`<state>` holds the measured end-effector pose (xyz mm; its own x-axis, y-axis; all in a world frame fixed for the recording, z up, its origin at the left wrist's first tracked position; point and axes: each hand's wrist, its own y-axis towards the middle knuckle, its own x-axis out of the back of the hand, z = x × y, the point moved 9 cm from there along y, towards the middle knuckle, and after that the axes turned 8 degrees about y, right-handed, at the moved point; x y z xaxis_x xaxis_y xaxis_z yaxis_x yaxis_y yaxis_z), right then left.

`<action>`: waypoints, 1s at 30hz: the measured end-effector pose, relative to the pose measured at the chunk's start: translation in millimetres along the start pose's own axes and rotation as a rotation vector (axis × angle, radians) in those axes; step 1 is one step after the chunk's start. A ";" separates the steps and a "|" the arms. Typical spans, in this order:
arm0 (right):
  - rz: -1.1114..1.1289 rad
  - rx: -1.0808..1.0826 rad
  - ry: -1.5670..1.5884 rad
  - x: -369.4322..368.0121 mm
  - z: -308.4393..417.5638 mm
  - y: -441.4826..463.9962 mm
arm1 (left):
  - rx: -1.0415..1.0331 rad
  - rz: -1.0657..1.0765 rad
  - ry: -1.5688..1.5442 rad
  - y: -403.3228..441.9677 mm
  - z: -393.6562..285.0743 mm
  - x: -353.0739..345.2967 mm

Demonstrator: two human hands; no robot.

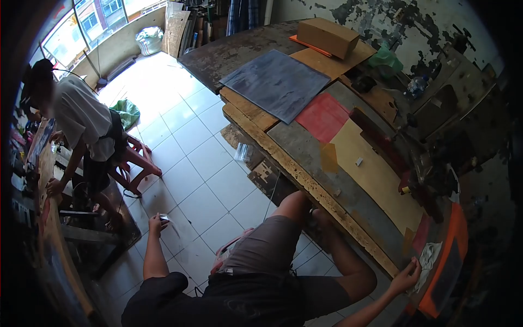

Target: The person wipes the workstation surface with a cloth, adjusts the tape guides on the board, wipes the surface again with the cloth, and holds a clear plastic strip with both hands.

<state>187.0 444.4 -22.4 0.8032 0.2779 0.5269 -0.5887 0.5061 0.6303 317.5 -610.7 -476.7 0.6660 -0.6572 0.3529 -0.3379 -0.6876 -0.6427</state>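
Held out over the tiled floor, my left hand (156, 224) is closed on a small shiny piece (164, 218), which looks like thin clear plastic; its exact kind is too small to tell. My right hand (407, 276) is at the near corner of the workbench (316, 188), fingertips pressed together. Anything between those fingers is too small to make out. Just beside them lies a crumpled pale cloth (429, 259). An orange-edged dark sheet (451, 261) is to the right of the cloth.
The bench carries a dark sheet (277, 82), a red sheet (323, 117), a long tan sheet (376, 171) and a cardboard box (328, 37). A sewing machine (422, 185) stands at right. At left a co-worker (81, 114) leans over another table, near a red stool (139, 163).
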 end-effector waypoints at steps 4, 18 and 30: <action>-0.002 -0.009 -0.014 0.7 2.8 -1.8 | 0.032 0.131 -0.106 36.0 -26.0 2.0; -0.006 -0.007 0.033 1.0 -7.3 -3.7 | -0.498 -0.056 0.138 27.7 -240.9 -79.4; -0.012 -0.019 0.018 0.5 -1.6 -5.5 | -0.297 0.093 0.045 62.8 -224.8 -143.7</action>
<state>190.8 443.1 -26.5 0.8121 0.2863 0.5084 -0.5768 0.5254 0.6255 51.1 -628.9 -414.9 0.5952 -0.7301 0.3356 -0.5798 -0.6794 -0.4497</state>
